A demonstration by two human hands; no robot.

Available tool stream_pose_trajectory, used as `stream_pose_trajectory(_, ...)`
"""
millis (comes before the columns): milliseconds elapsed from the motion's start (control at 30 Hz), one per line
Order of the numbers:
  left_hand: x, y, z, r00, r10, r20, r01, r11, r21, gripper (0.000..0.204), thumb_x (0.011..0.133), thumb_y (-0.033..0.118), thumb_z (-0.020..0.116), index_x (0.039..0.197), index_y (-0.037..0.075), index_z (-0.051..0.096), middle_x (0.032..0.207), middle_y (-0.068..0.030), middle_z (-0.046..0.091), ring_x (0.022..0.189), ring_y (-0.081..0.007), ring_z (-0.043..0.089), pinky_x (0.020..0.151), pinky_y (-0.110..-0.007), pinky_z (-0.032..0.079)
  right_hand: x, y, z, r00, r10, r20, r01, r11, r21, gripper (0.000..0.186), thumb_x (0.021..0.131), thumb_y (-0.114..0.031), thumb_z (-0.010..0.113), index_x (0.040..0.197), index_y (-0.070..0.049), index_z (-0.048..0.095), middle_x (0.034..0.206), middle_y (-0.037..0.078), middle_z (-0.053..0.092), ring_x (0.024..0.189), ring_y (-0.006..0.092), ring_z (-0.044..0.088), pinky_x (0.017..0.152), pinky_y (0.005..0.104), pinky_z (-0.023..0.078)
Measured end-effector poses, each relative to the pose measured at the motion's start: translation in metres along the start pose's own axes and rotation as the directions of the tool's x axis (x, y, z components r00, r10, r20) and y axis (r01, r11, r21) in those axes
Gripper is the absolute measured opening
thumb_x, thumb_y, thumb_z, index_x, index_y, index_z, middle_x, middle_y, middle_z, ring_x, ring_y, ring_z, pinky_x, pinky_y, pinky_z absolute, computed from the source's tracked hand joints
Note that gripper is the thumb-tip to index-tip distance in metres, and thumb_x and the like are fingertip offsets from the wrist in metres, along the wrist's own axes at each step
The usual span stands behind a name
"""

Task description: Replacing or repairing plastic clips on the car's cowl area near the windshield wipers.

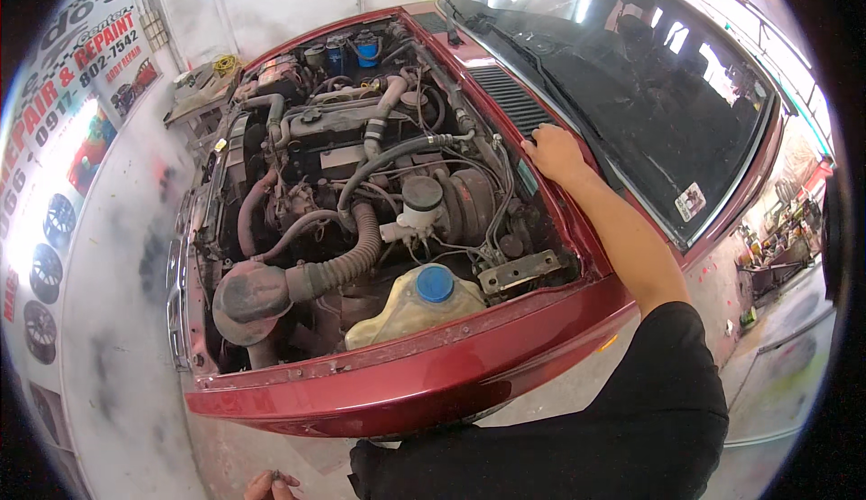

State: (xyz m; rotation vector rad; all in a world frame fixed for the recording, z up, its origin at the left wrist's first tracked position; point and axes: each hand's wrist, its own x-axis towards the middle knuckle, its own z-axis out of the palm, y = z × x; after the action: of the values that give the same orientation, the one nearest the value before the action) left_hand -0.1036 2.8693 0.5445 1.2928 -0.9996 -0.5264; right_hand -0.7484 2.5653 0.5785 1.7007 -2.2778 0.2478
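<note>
Near the bottom edge, my left hand (271, 486) pinches a small dark item that is too small to name, just below the red car's fender (406, 401). My right hand (555, 154) reaches across to the back of the open engine bay, its fingers curled on the cowl edge beside the black vent grille (505, 94). Between my arms lie a dusty engine with hoses, a corrugated intake duct (343, 265), a round brake reservoir (422, 193) and a translucent plastic tank (397, 319) with a blue cap (435, 283).
The windshield (613, 67) rises at upper right. A printed sign (63, 121) covers the left wall, near a small stand (189, 107) with a yellow coil. Cluttered parts and tools (767, 256) line the far right. The concrete floor (216, 437) shows below the car.
</note>
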Motion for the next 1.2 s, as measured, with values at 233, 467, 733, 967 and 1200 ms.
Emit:
stream_pose_trajectory(233,0.014,0.001,0.022,0.999,0.029,0.043,-0.027,0.998,-0.051,0.008,0.097,-0.002,0.071,0.104,-0.003,0.075,0.094,-0.0150,0.076,0.080,-0.0222,0.068,0.076,-0.040,0.058,0.069,-0.012,-0.027,0.998,0.043,-0.049,-0.047,0.994,-0.097,0.055,0.094,-0.054,0.073,0.115,-0.003,0.078,0.126,0.019,0.073,0.125,0.0385,0.064,0.104,0.0513,0.054)
stream_pose_trajectory(467,0.015,0.016,0.047,0.997,0.045,0.056,-0.047,0.999,0.029,0.011,0.095,-0.006,0.070,0.104,-0.001,0.076,0.094,-0.0138,0.075,0.082,-0.0217,0.068,0.077,-0.039,0.059,0.177,-0.025,0.034,0.992,0.125,-0.028,-0.125,0.992,-0.012,0.065,0.095,-0.060,0.071,0.129,-0.004,0.073,0.135,0.018,0.071,0.129,0.0394,0.064,0.107,0.0526,0.053)
stream_pose_trajectory(733,0.012,0.013,0.070,0.991,-0.124,-0.056,0.131,0.982,0.139,0.012,0.095,-0.008,0.069,0.103,-0.001,0.074,0.097,-0.0140,0.075,0.084,-0.0211,0.068,0.079,-0.038,0.059,0.247,-0.023,0.076,0.999,-0.033,0.039,0.035,0.999,-0.042,0.036,0.101,-0.031,0.061,0.121,-0.007,0.078,0.129,0.022,0.074,0.120,0.0386,0.071,0.104,0.0532,0.055)
stream_pose_trajectory(967,0.007,0.000,0.052,0.991,-0.104,-0.084,0.113,0.988,0.106,0.010,0.096,-0.007,0.070,0.104,-0.002,0.074,0.100,-0.0147,0.076,0.085,-0.0220,0.068,0.079,-0.038,0.059,0.250,-0.026,0.093,0.992,-0.072,0.107,0.079,0.995,-0.055,0.040,0.102,-0.026,0.051,0.129,-0.008,0.074,0.140,0.023,0.069,0.126,0.0424,0.068,0.107,0.0551,0.053)
stream_pose_trajectory(1200,0.006,-0.021,0.009,0.992,-0.117,-0.042,0.118,0.993,0.016,0.009,0.097,-0.006,0.071,0.105,-0.003,0.074,0.100,-0.0160,0.076,0.085,-0.0225,0.069,0.078,-0.038,0.059,0.202,0.021,0.068,0.941,-0.157,0.299,0.188,0.979,-0.077,0.062,0.113,-0.049,0.040,0.166,-0.015,0.041,0.173,0.018,0.034,0.157,0.0467,0.034,0.128,0.0576,0.031)
